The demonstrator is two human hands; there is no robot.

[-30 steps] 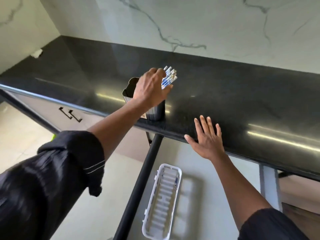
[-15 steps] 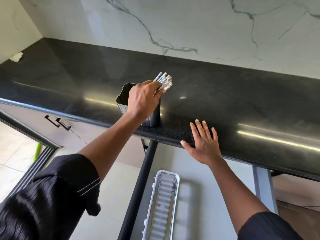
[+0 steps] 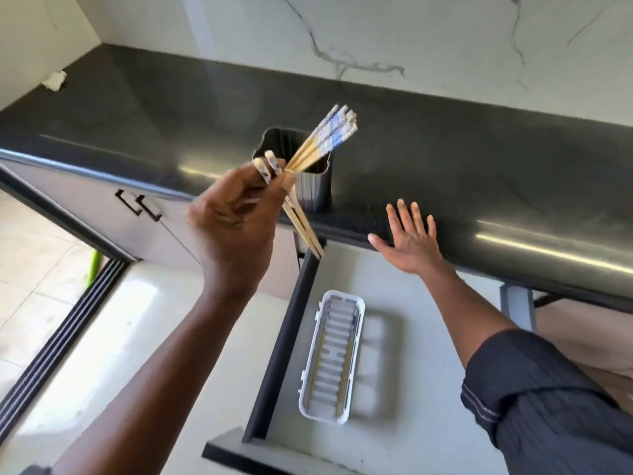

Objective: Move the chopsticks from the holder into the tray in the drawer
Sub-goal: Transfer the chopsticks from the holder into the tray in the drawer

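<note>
My left hand [image 3: 236, 221] is shut on two wooden chopsticks [image 3: 303, 228] with blue-and-white tops, held in the air in front of the counter edge, tips pointing down toward the drawer. A dark metal holder [image 3: 313, 190] stands at the counter's front edge with several more chopsticks [image 3: 329, 135] leaning out of it to the right. My right hand [image 3: 409, 238] lies flat and open on the counter edge, right of the holder. Below, the white slotted tray [image 3: 305, 399] sits in the open drawer [image 3: 404, 337] with a few chopsticks lying lengthwise in it.
The black stone counter [image 3: 445, 159] runs along a marble wall. A crumpled white scrap [image 3: 54, 80] lies at the far left corner. Cabinet doors with black handles [image 3: 140, 207] are on the left. The drawer's dark side wall [image 3: 287, 337] stands left of the tray.
My left hand has lifted two chopsticks out of the holder and drawn them toward me and left. My right hand stays on the counter edge. The view has tilted down.
</note>
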